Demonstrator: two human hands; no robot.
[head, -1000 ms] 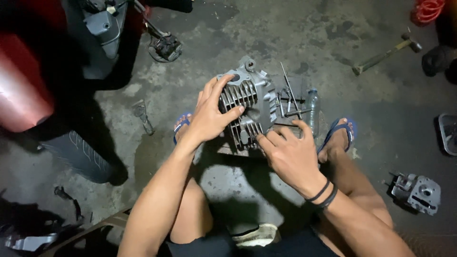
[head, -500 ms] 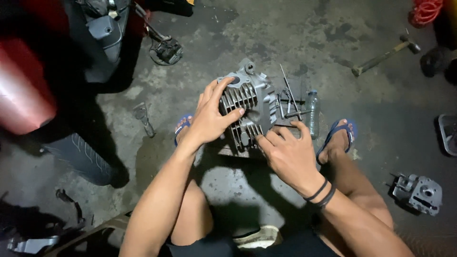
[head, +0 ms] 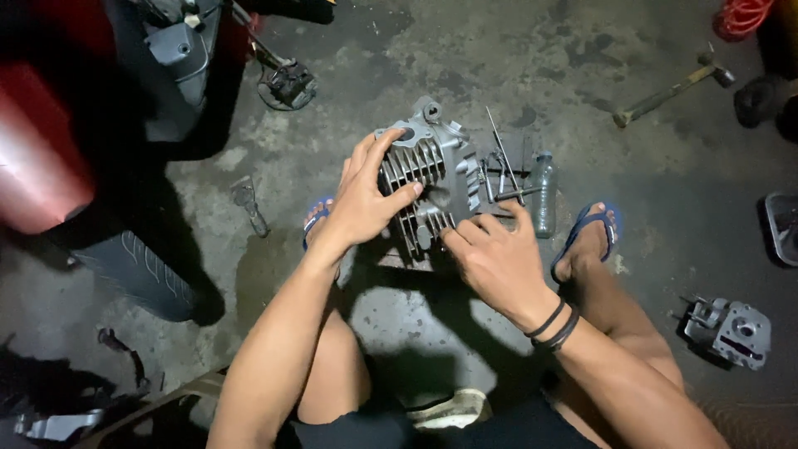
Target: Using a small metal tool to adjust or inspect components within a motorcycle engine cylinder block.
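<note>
- Left hand [head: 366, 204] lies spread over the grey finned metal engine cylinder [head: 432, 187], fingers splayed across the upper fins and thumb pressed along its middle.
- Right hand [head: 499, 262] touches the cylinder's lower right edge with curled fingers; whether they pinch anything I cannot tell.
- Cylinder rests on the stained concrete floor [head: 416, 50], between the person's two blue-strapped sandalled feet [head: 594, 237].
- Its body is dull grey cast metal with rows of parallel cooling fins and a round bolt lug at the top corner.
- Thin metal rods [head: 503, 162] and a clear plastic bottle [head: 544, 193] lie just right of the cylinder.
- Long-handled hammer [head: 673, 87] lies far up-right of the cylinder; a smaller grey cast engine part [head: 736, 333] sits well to its lower right.
</note>
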